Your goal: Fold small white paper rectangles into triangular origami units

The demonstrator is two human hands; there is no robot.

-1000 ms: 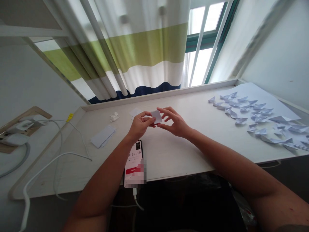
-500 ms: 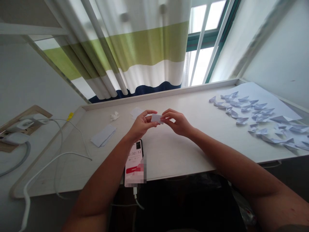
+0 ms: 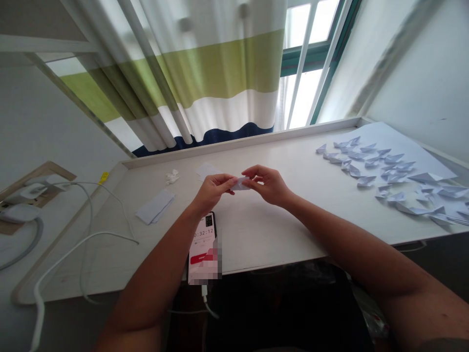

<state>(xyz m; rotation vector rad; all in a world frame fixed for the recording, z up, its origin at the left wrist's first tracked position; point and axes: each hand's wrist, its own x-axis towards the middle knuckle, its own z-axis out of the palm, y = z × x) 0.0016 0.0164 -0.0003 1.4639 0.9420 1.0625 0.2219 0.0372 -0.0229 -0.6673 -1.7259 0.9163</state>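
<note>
A small folded piece of white paper (image 3: 240, 184) is held between both hands above the middle of the desk. My left hand (image 3: 216, 189) pinches its left end, thumb on the near face. At its other end, the thumb and fingers of my right hand (image 3: 268, 184) grip it. My fingertips cover much of the paper, so its exact folds cannot be made out. Just beyond my left hand, a flat sheet of paper (image 3: 207, 169) lies on the desk.
Many folded paper boats (image 3: 370, 161) fill the right side of the white desk (image 3: 278, 230). To the left lie folded paper slips (image 3: 156, 205), a crumpled tissue (image 3: 172, 176) and white cables (image 3: 106, 234). A plugged-in phone (image 3: 202, 249) rests at the front edge, beside my left forearm.
My left fingers have closed down over the paper, and the thumb has shifted onto its face. Less of the paper shows, and it looks tilted flatter. My right hand keeps its grip.
</note>
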